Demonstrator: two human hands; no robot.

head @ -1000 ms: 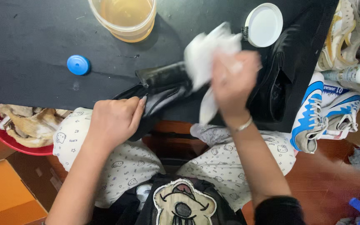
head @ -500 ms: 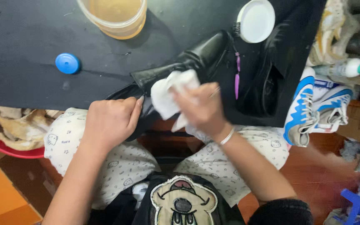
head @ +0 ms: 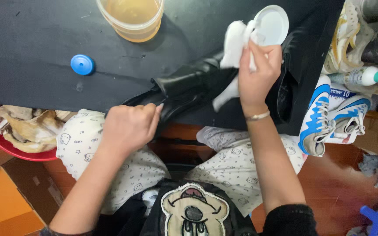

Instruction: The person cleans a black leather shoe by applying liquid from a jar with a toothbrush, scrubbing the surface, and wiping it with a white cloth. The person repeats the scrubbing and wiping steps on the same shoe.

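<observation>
Closest to me I see my lap in spotted white pyjama trousers, and just past them my left hand is curled tight on the near end of the black leather boot, pinning it at the table edge. It sits in much the same spot as half a second ago. My right hand is what changed: it was low, near my knees, with the white cloth bunched up, and now it is higher and further out, fingers pinched on the cloth and pressing it on the top part of the boot. So I think the rubbing has gone up the boot, from the near bit to the far bit. The boot lies on its side across the black table. Past it sit a blue bottle cap, a round white lid right behind the cloth, and a clear tub of yellow liquid. Off to the right, blue-and-white sneakers wait.
</observation>
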